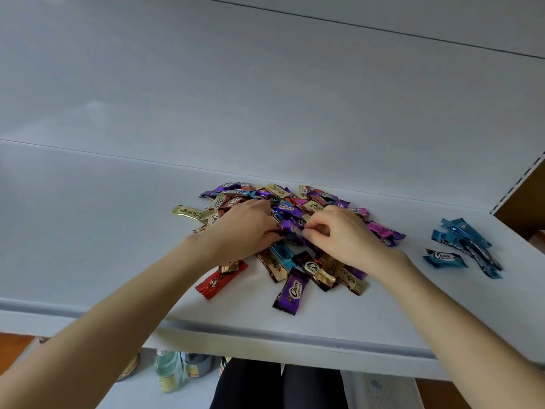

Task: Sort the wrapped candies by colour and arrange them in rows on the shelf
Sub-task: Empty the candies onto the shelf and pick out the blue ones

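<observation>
The white shelf (pixel 103 246) fills the middle of the frame. The mixed pile of candies (pixel 298 202) sits at its centre and spreads toward the front lip. A sweep of either forearm could push the nearest pieces over that lip. The purple candy (pixel 290 290) and the red candy (pixel 219 280), lowest in the pile, lie closest to it.

At centre right a small blue group (pixel 466 246) lies loose and overlapping, well apart from the pile and not yet a row; a passing wrist could scatter it.

The left hand (pixel 244 228) lies over the pile with its fingers bent down into it, and I cannot tell whether it holds anything. The right hand (pixel 345 234) is curled, thumb and fingertips pinching what seems to be a purple wrapper (pixel 290 228) between the two hands. The slick foil may slip or drag neighbouring pieces along.

The hands hide the pile's middle, so the colours beneath cannot be made out. Bottles (pixel 169 370) at lower left are blurred.
</observation>
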`<state>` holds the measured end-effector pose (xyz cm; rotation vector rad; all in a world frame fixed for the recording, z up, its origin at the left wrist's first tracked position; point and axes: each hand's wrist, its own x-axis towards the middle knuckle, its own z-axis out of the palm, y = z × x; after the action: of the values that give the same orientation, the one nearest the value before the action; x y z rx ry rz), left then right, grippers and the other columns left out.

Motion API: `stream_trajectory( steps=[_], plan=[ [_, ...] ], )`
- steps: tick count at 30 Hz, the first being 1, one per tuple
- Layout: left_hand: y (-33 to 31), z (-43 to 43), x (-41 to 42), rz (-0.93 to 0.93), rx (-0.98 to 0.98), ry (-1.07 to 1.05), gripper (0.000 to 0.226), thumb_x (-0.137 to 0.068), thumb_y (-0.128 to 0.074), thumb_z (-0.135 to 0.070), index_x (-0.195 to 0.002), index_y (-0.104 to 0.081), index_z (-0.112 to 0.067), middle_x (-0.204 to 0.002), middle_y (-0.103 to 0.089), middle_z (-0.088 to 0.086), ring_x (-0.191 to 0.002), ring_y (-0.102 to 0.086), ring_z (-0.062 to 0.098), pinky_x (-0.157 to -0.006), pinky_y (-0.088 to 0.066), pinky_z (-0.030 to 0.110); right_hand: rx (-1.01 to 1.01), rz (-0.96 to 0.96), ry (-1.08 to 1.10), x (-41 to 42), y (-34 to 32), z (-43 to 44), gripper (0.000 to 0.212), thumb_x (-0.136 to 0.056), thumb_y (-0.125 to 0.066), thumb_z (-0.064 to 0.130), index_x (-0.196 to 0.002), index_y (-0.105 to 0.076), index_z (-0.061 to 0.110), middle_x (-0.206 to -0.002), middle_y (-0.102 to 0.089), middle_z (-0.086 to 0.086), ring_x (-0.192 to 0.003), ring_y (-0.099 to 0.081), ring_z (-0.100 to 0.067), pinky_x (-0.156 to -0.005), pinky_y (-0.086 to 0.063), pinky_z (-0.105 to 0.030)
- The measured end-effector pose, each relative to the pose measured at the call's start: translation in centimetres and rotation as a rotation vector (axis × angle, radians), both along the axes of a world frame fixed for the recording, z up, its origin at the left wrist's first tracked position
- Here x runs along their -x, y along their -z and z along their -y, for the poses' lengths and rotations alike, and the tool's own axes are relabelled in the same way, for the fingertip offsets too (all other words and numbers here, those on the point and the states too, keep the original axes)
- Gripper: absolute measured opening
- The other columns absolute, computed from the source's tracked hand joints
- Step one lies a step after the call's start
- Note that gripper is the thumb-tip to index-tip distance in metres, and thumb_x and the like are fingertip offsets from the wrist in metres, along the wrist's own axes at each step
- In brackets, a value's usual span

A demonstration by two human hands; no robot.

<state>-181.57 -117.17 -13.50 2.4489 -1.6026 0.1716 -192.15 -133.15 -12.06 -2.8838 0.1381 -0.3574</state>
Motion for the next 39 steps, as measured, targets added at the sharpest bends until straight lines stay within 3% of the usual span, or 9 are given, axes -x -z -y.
stream_trajectory(
  steps=[4,8,12,17,21,24,27,30,39],
  plan=[
    [-0.8,-1.2,-0.3,-0.316,0.448,-0.085,0.045,-0.093,-0.047,-0.036,-0.082,-0.064,0.004,-0.078,-0.056,0.011,-0.072,-0.049,0.019,-0.064,-0.040,0.034,-0.137,0.080,-0.070,0.4,-0.3,-1.6,0.017,-0.089,-0.057,0.025,-0.086,-0.067,0.012,-0.078,-0.057,0.009,-0.071,-0.050,-0.001,-0.062,-0.035,-0.011],
    [-2.1,-2.6,-0.9,-0.658,0.740,-0.248,0.012,-0.096,-0.049,-0.014,-0.092,-0.054,-0.004,-0.087,-0.065,0.017,-0.078,-0.063,0.036,-0.072,-0.054,0.046,-0.058,-0.152,-0.079,0.0,0.3,-3.2,0.030,-0.088,-0.057,0.038,-0.095,-0.067,0.010,-0.090,-0.066,-0.002,-0.083,-0.060,-0.015,-0.075,-0.050,-0.033],
    [-1.8,-3.6,-1.5,-0.567,0.602,-0.382,0.011,-0.096,-0.044,-0.011,-0.086,-0.041,-0.009,-0.070,-0.048,0.003,-0.057,-0.042,0.014,-0.048,-0.035,0.017,0.064,-0.274,0.011,-0.5,0.2,-3.6,0.043,-0.087,-0.057,0.043,-0.100,-0.064,0.003,-0.098,-0.066,-0.013,-0.089,-0.061,-0.024,-0.075,-0.049,-0.038],
    [-0.6,-3.9,-1.0,-0.421,0.237,-0.366,0.014,-0.091,-0.056,-0.019,-0.086,-0.046,-0.010,-0.071,-0.045,-0.003,-0.061,-0.043,0.014,-0.050,-0.030,0.017,-0.177,-0.276,0.048,-0.7,0.0,-3.2,0.016,-0.081,-0.066,0.022,-0.091,-0.056,0.014,-0.082,-0.055,0.005,-0.079,-0.054,-0.015,-0.063,-0.042,-0.027],
    [0.0,-3.8,-1.0,-0.374,0.053,-0.381,0.040,-0.079,-0.070,-0.043,-0.088,-0.051,-0.009,-0.073,-0.046,-0.002,-0.061,-0.040,0.010,-0.051,-0.031,0.022,-0.462,-0.141,0.120,-1.0,-1.2,-2.1,0.027,-0.082,-0.063,0.014,-0.107,-0.054,0.016,-0.081,-0.059,0.001,-0.068,-0.052,-0.009,-0.056,-0.037,-0.021],
    [-0.2,-3.8,-1.2,-0.343,0.045,-0.371,0.033,-0.080,-0.070,-0.039,-0.084,-0.053,-0.011,-0.075,-0.047,-0.001,-0.059,-0.040,0.009,-0.048,-0.029,0.019,-0.432,-0.030,0.176,-2.2,-2.1,-0.9,0.031,-0.086,-0.057,0.016,-0.116,-0.054,0.013,-0.092,-0.057,0.000,-0.077,-0.053,-0.012,-0.060,-0.039,-0.023],
    [-0.7,-4.3,-1.3,-0.353,0.081,-0.360,0.031,-0.082,-0.068,-0.031,-0.067,-0.043,-0.020,-0.067,-0.045,-0.005,-0.055,-0.039,0.006,-0.045,-0.028,0.016,-0.376,-0.057,0.245,-4.5,-2.2,0.3,0.014,-0.089,-0.051,0.020,-0.101,-0.048,0.013,-0.090,-0.054,-0.003,-0.078,-0.050,-0.016,-0.061,-0.036,-0.028],
    [-0.9,-5.0,-1.6,-0.437,0.144,-0.370,0.019,-0.084,-0.066,-0.027,-0.079,-0.050,-0.017,-0.073,-0.053,-0.004,-0.060,-0.048,0.007,-0.051,-0.034,0.017,-0.355,-0.136,0.257,-6.6,-1.7,0.8,0.011,-0.091,-0.045,0.020,-0.085,-0.044,0.010,-0.075,-0.050,-0.007,-0.064,-0.045,-0.018,-0.055,-0.032,-0.029],
    [-1.9,-5.4,-4.1,-0.520,0.412,-0.452,0.020,-0.082,-0.068,-0.016,-0.082,-0.049,-0.009,-0.071,-0.049,0.002,-0.058,-0.043,0.015,-0.047,-0.033,0.019,-0.225,-0.378,0.075,-7.8,-1.8,1.2,0.020,-0.082,-0.066,0.026,-0.096,-0.063,0.012,-0.090,-0.060,-0.001,-0.077,-0.052,-0.014,-0.064,-0.037,-0.029]
  ],
)
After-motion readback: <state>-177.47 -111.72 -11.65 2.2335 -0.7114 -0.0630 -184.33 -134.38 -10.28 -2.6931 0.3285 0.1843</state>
